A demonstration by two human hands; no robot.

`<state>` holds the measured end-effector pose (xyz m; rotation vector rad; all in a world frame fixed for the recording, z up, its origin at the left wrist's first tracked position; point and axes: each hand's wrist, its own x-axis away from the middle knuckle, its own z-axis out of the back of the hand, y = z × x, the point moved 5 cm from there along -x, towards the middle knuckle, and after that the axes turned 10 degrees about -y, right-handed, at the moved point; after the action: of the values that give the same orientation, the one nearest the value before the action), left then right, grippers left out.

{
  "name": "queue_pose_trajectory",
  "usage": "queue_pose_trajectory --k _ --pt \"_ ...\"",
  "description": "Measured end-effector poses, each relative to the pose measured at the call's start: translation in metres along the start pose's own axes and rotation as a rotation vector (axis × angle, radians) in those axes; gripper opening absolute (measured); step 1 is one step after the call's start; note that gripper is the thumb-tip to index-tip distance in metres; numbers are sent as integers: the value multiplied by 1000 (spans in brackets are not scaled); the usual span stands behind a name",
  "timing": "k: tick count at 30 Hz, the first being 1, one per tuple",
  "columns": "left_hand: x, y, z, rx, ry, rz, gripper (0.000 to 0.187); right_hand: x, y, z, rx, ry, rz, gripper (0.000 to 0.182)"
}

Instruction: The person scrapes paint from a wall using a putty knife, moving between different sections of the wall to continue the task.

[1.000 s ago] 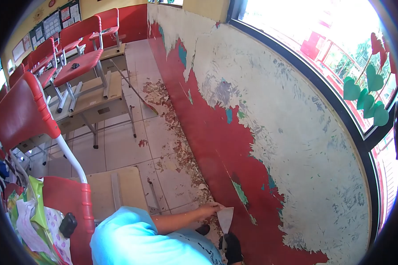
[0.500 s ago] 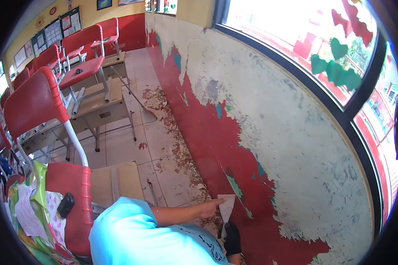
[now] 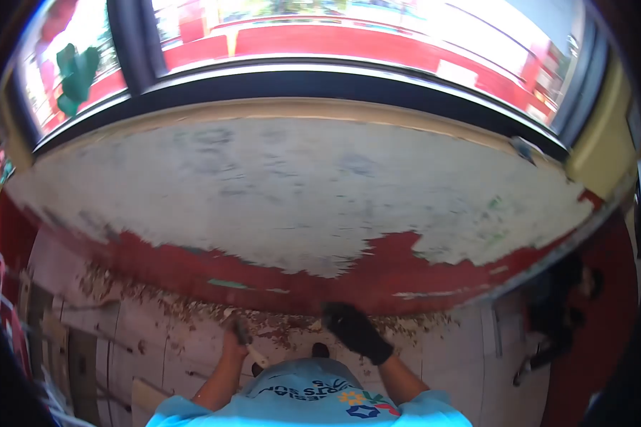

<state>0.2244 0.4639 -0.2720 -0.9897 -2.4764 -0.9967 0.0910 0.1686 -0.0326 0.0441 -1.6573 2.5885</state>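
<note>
My bare left hand (image 3: 232,343) is closed on a scraper (image 3: 257,356) near its blade, in front of my body, with the pale handle pointing down toward my shirt. My right hand (image 3: 357,333), in a dark glove, is apart from the scraper, its fingers stretched toward the wall's lower edge. It appears to hold nothing, though motion blurs it. Beyond both hands stands a wall (image 3: 299,185), pale and scraped above, with ragged red paint (image 3: 377,274) along its lower part. Whether the glove touches the wall is unclear.
Paint flakes (image 3: 181,309) lie on the tiled floor (image 3: 149,341) along the wall. A window frame (image 3: 299,84) runs above it. At the right is another person in dark clothes (image 3: 554,302). Table and chair legs show at the lower left. My shoes are below my hands.
The view has swung round to face the wall. The scraper has passed from my gloved right hand to my left, and my hands are now apart. Another person has come into view.
</note>
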Motion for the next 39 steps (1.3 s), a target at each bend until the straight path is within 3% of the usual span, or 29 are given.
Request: queue_pose_trajectory --k 3,4,5,6,7,10,12,14,15,19,22,24,25,26,28,29,31,32,33,35,37,38,39 --pt "0 9 55 -147 257 -8 40 47 -74 116 131 448 315 23" --pt "1 10 80 -163 318 -25 39 70 -107 149 287 693 406 21" --pt "1 9 97 -161 315 -18 39 95 -118 175 489 953 328 22" --pt "8 9 116 -143 398 -52 40 113 -150 194 846 1316 496 22" --pt "18 8 131 -120 489 -90 40 121 -166 221 1077 1396 251 25" --pt "38 4 151 -77 599 -114 42 111 -193 280 919 1443 424 28" --pt "51 4 143 -42 630 -180 43 85 -193 319 1032 1146 385 31" --pt "61 3 145 -17 653 -237 45 72 -188 334 1174 1024 323 31" --pt "64 3 149 -21 648 -242 45 71 -183 340 1086 944 285 31" --pt "77 0 180 46 657 -229 45 74 -181 342 869 947 184 30" --pt "91 1 200 133 753 -263 43 79 -168 356 885 975 145 28" --pt "107 12 191 143 767 -227 43 79 -168 351 928 1099 233 26" --pt "112 18 192 145 782 -187 43 83 -161 354 1093 1251 280 25" --pt "108 19 213 146 783 -182 43 82 -156 354 1097 1248 277 25" --pt "103 28 253 181 871 -290 44 98 -164 332 1157 1557 567 24" --pt "106 39 260 179 868 -283 44 93 -186 301 1165 1557 563 24" --pt "108 65 268 188 851 -291 46 83 -229 220 1774 2078 -471 22" --pt "104 76 279 194 852 -293 46 84 -220 223 1772 2079 -462 22" --pt "100 91 290 157 824 -308 46 86 -194 202 1666 1894 -138 19" --pt "113 116 315 127 823 -337 46 -19 -239 67 1371 1459 417 15" --pt "119 156 298 69 766 -270 51 -99 -273 -52 1001 972 865 12" --pt "126 172 303 85 786 -277 51 -105 -259 -62 801 714 1049 11" --pt "129 184 306 35 720 -224 57 -158 -266 -113 711 281 724 14"
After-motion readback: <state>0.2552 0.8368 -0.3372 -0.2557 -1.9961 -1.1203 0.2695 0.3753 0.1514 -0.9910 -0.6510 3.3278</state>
